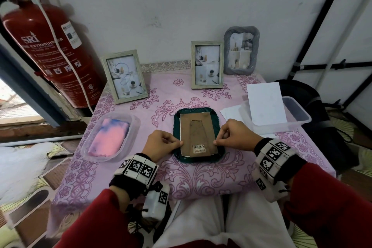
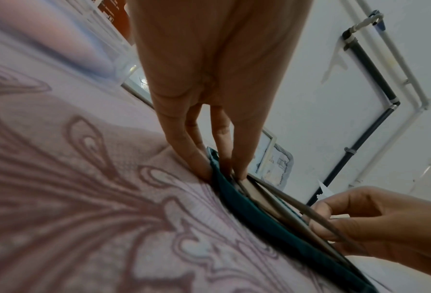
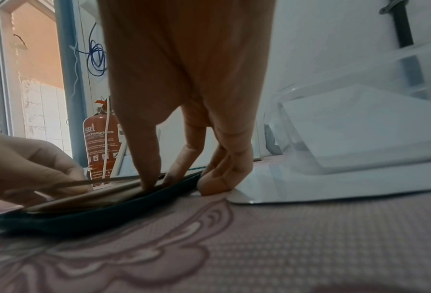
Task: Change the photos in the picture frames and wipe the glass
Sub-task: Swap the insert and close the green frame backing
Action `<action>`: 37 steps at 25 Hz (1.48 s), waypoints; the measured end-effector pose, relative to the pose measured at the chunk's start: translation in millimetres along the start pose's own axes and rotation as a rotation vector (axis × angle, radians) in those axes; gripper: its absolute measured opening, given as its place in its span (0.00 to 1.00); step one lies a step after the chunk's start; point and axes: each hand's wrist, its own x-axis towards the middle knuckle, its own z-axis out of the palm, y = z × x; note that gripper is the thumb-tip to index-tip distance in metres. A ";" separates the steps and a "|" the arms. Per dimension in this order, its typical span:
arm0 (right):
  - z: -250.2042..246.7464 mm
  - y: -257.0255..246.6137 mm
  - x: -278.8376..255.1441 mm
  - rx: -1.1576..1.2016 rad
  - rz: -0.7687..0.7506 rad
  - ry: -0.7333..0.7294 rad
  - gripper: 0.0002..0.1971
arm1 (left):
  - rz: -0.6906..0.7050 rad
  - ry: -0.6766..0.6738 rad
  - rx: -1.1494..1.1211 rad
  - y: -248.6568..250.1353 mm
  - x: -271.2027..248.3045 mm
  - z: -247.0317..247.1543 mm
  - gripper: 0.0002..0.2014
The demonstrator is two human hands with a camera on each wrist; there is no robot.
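A dark green picture frame (image 1: pixel 196 110) lies face down in the middle of the table, its brown backing board (image 1: pixel 196 137) with a folded stand facing up. My left hand (image 1: pixel 179 143) pinches the board's left edge, and in the left wrist view its fingertips (image 2: pixel 241 172) sit inside the green frame (image 2: pixel 259 220) rim. My right hand (image 1: pixel 216 142) pinches the board's right edge. In the right wrist view its fingers (image 3: pixel 151 178) press on the board above the green frame (image 3: pixel 88 220), with the board's edge slightly raised. The glass is hidden underneath.
Three frames with photos stand at the back: one left (image 1: pixel 124 76), one centre (image 1: pixel 207 64), a grey one (image 1: pixel 240 50). A clear tub (image 1: pixel 96 155) holds a pink-blue cloth. Right, a clear tub (image 1: pixel 300 115) holds white paper (image 1: pixel 265 102). A fire extinguisher (image 1: pixel 50 46) stands left.
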 end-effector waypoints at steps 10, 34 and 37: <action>-2.3 0.6 2.3 0.005 0.003 -0.053 0.09 | 0.017 -0.081 0.086 1.1 4.5 -6.6 0.08; 2.4 6.3 60.5 0.105 0.188 0.227 0.27 | 0.098 0.033 0.200 10.6 59.2 3.4 0.18; 3.8 5.9 58.1 0.115 0.170 0.249 0.26 | 0.086 0.059 0.148 10.8 56.7 5.6 0.15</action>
